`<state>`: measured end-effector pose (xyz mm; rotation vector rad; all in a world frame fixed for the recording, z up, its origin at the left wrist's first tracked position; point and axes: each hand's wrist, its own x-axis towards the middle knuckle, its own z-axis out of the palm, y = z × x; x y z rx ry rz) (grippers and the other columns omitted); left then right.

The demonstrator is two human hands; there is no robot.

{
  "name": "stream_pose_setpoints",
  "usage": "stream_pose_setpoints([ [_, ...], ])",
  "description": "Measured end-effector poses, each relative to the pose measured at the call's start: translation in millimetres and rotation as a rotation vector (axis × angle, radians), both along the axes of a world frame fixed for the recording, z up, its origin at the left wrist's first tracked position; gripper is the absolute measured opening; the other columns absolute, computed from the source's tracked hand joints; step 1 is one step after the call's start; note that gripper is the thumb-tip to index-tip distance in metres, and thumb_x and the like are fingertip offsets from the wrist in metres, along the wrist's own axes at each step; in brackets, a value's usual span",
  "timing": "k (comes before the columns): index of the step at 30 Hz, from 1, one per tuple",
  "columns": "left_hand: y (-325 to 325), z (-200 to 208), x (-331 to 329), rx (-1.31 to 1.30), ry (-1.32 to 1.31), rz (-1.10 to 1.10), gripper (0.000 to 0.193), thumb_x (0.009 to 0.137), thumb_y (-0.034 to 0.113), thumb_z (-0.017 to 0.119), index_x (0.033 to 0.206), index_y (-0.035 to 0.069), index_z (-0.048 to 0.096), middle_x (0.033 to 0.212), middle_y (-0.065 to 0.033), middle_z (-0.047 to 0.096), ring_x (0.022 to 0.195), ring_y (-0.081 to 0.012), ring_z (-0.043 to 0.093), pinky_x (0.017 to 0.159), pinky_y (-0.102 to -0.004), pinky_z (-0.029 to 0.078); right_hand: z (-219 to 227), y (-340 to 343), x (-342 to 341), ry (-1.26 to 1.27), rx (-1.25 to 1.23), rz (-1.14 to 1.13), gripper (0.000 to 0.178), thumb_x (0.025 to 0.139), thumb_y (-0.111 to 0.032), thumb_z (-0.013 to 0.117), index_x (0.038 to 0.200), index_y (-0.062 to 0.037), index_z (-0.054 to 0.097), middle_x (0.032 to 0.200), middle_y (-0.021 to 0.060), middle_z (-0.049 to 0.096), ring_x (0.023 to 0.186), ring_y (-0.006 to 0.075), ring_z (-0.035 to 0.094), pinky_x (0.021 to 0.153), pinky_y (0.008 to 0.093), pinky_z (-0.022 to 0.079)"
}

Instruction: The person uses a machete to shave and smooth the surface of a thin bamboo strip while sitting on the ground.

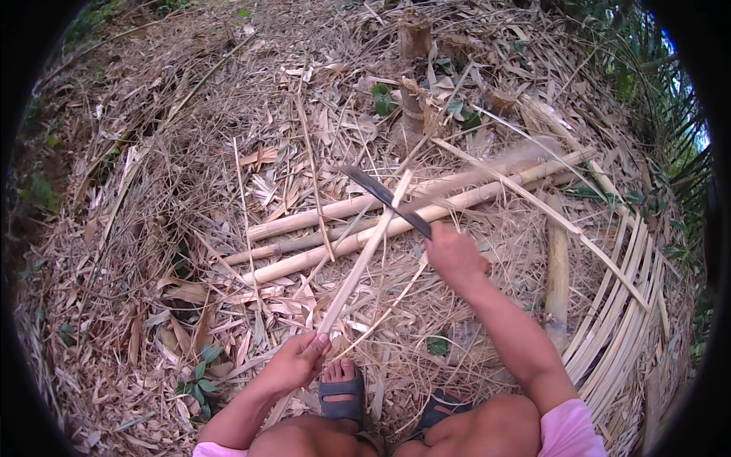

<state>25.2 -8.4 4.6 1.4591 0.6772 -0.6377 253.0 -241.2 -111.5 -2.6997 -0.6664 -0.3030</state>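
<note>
My left hand (295, 359) is closed round the near end of a pale split bamboo strip (356, 278), which slants away up and to the right. In my right hand (457, 259) is the handle of a machete (368, 185), its long dark blade lying across the far part of the strip. A blurred pale band (487, 172) runs rightward from where blade and strip meet; I cannot tell whether it is part of the strip. Beneath them, several cut bamboo poles (304, 263) lie side by side on the ground.
A bundle of thin split bamboo strips (624, 305) lies at the right. Beside it is a thick bamboo piece (557, 266). Upright cut stumps (414, 34) stand at the far side. Dry leaves and husks litter the ground, and my sandalled foot (342, 396) is close below.
</note>
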Motion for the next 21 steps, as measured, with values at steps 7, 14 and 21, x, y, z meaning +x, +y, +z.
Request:
stream_pose_setpoints([
  [7, 2, 13, -16, 0.022, 0.041, -0.081, 0.032, 0.106, 0.033, 0.039, 0.085, 0.011, 0.047, 0.058, 0.0058, 0.035, 0.045, -0.0059, 0.028, 0.040, -0.0239, 0.023, 8, -19, 30, 0.219, -0.066, -0.184, 0.027, 0.094, -0.032, 0.054, 0.091, -0.0045, 0.057, 0.070, 0.0168, 0.066, 0.061, 0.0364, 0.067, 0.057, 0.0547, 0.052],
  [14, 1, 10, -6, 0.048, 0.013, -0.098, 0.033, 0.106, 0.032, 0.039, 0.084, 0.009, 0.047, 0.059, 0.0043, 0.038, 0.045, -0.0068, 0.031, 0.041, -0.0245, 0.026, 0, -13, 11, 0.189, -0.037, -0.018, 0.025, 0.094, -0.028, 0.052, 0.100, -0.0036, 0.056, 0.083, 0.0213, 0.067, 0.070, 0.0432, 0.066, 0.065, 0.0542, 0.052],
  [21, 14, 23, -23, -0.046, 0.124, 0.062, 0.032, 0.106, 0.031, 0.040, 0.085, 0.009, 0.048, 0.059, 0.0049, 0.036, 0.044, -0.0068, 0.029, 0.040, -0.0239, 0.023, -14, -66, 59, 0.094, 0.254, -0.286, 0.031, 0.098, -0.030, 0.049, 0.087, -0.0033, 0.060, 0.075, 0.0201, 0.066, 0.063, 0.0399, 0.063, 0.059, 0.0496, 0.050],
])
